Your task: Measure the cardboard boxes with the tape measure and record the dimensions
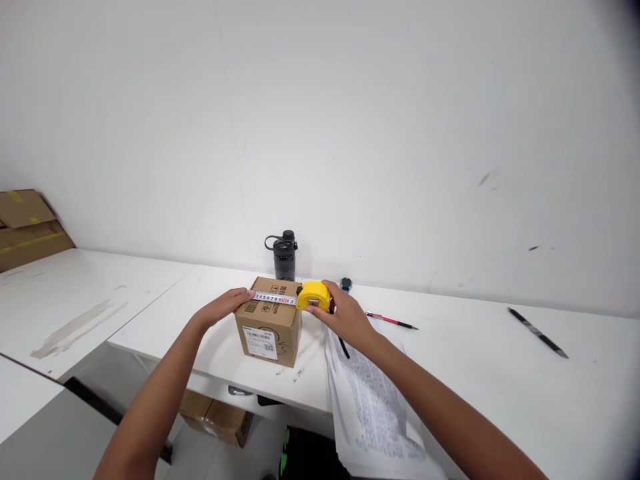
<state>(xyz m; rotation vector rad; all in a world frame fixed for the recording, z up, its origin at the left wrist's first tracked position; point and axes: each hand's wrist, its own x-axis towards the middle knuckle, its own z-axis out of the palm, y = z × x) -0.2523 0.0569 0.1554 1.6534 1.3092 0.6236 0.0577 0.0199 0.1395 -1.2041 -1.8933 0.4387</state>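
Observation:
A small brown cardboard box point(289, 337) with a white label stands on the white table near its front edge. Across the box top lies the pulled-out blade of a yellow tape measure point(315, 293), its printed numbers facing up. My right hand point(345, 313) grips the yellow case at the box's right top edge. At the left top edge, the fingers of my left hand point(233, 303) press on the end of the blade, which they hide. A black wrist strap hangs below my right hand.
Behind the box stands a dark water bottle point(285, 257). A watch point(346, 285), a red pen point(393, 321) and a black pen point(537, 332) lie to the right. Written papers point(373, 407) hang over the front edge. Cardboard boxes sit at far left point(30, 227) and under the table point(220, 420).

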